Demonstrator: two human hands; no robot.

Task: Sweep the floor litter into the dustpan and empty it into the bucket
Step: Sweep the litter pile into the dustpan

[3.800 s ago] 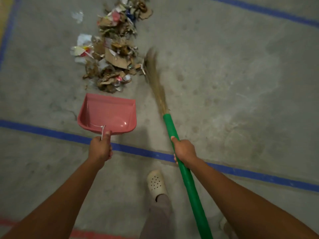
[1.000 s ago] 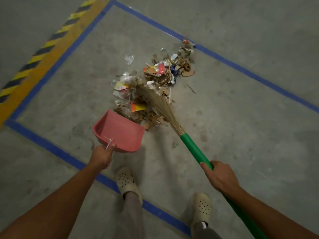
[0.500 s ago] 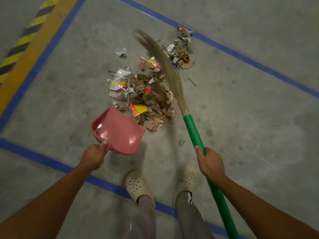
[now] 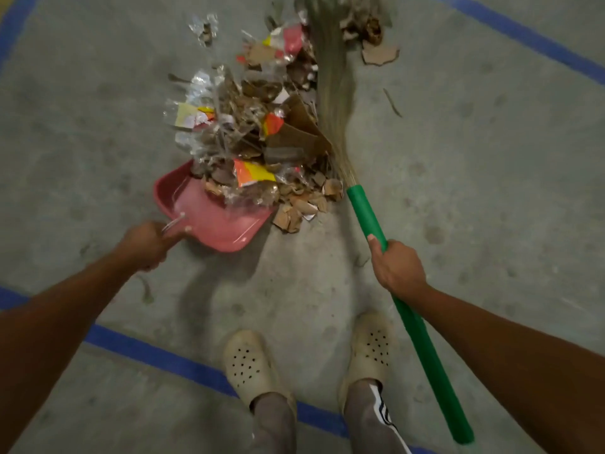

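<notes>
- Okay, left hand (image 4: 144,244) at 9 o'clock of frame centre, fingers curled tight round the rear handle of the dustpan (image 4: 212,224); hand is motion-blurred.
- Dustpan is pink, mouth facing 1 o'clock, tilted with its front lip at the floor (image 4: 474,158).
- Litter pile (image 4: 255,139) sits at 12 o'clock of the dustpan: torn cardboard, clear plastic wrap, red-yellow wrappers.
- Near edge of the pile lies over the dustpan's front lip; most of it is on the floor.
- A few cardboard bits lie at 3 o'clock of the dustpan, just beside its corner.
- Right hand (image 4: 397,268) at 4 o'clock of centre, clamped round the green handle of the broom (image 4: 363,211), thumb laid along it.
- Broom handle slants from 5 o'clock up to 11 o'clock.
- Bristles (image 4: 334,93) lie flat along the 3 o'clock side of the pile, touching it, tips running out of frame at 12 o'clock.
- Loose cardboard scrap (image 4: 379,55) at 3 o'clock of the bristles, apart from the pile.
- Two cream perforated clogs (image 4: 248,362) at 6 o'clock, toes towards the pile.
- Blue tape line (image 4: 157,352) crosses under the clogs.
</notes>
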